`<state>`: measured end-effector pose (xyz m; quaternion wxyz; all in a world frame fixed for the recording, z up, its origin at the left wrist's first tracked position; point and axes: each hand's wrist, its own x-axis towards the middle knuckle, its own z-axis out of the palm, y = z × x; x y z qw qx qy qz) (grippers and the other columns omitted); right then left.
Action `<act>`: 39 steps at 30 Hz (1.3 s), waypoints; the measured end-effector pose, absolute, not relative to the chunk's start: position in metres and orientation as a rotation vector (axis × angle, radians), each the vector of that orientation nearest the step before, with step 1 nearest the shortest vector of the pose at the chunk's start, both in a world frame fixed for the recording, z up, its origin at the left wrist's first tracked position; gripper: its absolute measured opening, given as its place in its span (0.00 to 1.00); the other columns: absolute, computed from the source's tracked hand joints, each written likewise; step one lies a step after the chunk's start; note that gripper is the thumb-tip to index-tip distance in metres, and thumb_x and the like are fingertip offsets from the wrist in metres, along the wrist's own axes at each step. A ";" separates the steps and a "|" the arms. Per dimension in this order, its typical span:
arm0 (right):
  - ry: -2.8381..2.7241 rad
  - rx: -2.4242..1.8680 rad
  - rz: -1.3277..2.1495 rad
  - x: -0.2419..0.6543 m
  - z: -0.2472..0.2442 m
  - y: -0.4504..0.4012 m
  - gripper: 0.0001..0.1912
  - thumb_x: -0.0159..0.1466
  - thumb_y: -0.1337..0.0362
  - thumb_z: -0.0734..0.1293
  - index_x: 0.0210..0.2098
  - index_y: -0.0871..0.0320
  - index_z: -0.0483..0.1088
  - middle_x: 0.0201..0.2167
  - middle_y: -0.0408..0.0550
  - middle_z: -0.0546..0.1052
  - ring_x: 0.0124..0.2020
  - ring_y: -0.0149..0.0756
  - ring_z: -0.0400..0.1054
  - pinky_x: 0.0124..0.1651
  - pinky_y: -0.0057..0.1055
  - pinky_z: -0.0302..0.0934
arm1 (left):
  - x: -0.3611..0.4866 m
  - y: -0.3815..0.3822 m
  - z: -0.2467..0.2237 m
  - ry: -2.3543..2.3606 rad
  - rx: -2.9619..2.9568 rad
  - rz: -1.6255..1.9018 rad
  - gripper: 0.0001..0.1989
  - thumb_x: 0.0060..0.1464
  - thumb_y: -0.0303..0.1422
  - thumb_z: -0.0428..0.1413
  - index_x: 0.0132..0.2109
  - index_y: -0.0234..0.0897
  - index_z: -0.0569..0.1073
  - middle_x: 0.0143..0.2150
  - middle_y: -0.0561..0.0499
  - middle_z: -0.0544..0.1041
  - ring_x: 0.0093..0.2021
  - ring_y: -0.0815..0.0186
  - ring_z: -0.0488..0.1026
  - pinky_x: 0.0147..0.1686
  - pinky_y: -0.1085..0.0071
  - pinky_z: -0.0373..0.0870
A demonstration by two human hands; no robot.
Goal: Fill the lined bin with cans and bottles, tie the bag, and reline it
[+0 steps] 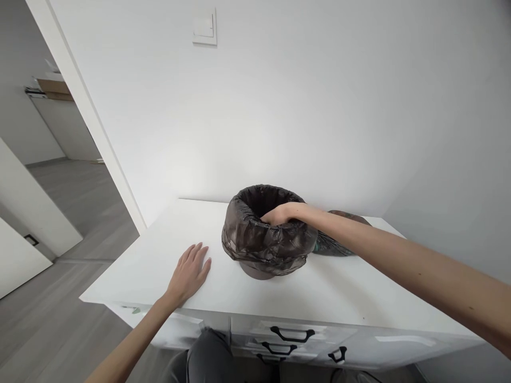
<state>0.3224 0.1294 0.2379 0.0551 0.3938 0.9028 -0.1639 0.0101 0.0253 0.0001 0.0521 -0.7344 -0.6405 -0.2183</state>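
A brown trash bin (256,272) stands upright on the white cabinet top, lined with a dark, see-through trash bag (263,246). The bag is folded over the rim and hangs loosely down the outside. My right hand (280,214) reaches over the near right rim into the mouth of the lined bin; its fingers are hidden inside. To the left of the bin, my left hand (192,270) lies flat on the cabinet top, fingers stretched and holding nothing. Behind my right forearm is another piece of dark plastic bag (336,247), partly covered by the arm.
The white cabinet (359,303) has drawers with black handles (293,334) and backs onto a pale wall (319,106) with a light switch (204,26). At left, a doorway shows grey flooring (88,197) and a cardboard box (56,88). My knee (209,356) is close to the cabinet front.
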 end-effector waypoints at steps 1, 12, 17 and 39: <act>2.682 1.178 -0.525 0.321 0.242 0.125 0.18 0.57 0.61 0.76 0.48 0.51 0.83 0.45 0.48 0.86 0.45 0.47 0.80 0.49 0.40 0.74 | 0.010 0.025 0.000 -1.950 -2.233 -0.653 0.29 0.71 0.48 0.43 0.67 0.36 0.70 0.72 0.39 0.68 0.74 0.45 0.61 0.70 0.44 0.63; 2.956 1.149 -0.650 0.368 0.273 0.048 0.31 0.67 0.36 0.66 0.57 0.50 0.79 0.53 0.48 0.82 0.53 0.49 0.76 0.55 0.38 0.67 | 0.008 0.026 -0.007 -1.929 -2.229 -0.684 0.28 0.70 0.46 0.45 0.66 0.35 0.71 0.72 0.37 0.68 0.73 0.44 0.61 0.70 0.43 0.62; 2.970 1.144 -0.237 0.369 0.255 0.033 0.15 0.69 0.50 0.68 0.41 0.54 0.78 0.32 0.48 0.81 0.35 0.43 0.74 0.36 0.34 0.60 | 0.007 0.025 -0.008 -1.924 -2.227 -0.690 0.28 0.70 0.46 0.45 0.67 0.37 0.71 0.72 0.38 0.69 0.73 0.44 0.61 0.69 0.43 0.62; 2.798 1.830 -0.217 0.590 0.240 -0.068 0.27 0.67 0.36 0.64 0.38 0.53 0.76 0.13 0.35 0.56 0.16 0.31 0.43 0.21 0.34 0.41 | 0.011 0.017 0.001 -2.019 -2.212 -0.525 0.32 0.69 0.44 0.41 0.70 0.31 0.69 0.74 0.40 0.66 0.75 0.46 0.59 0.71 0.45 0.59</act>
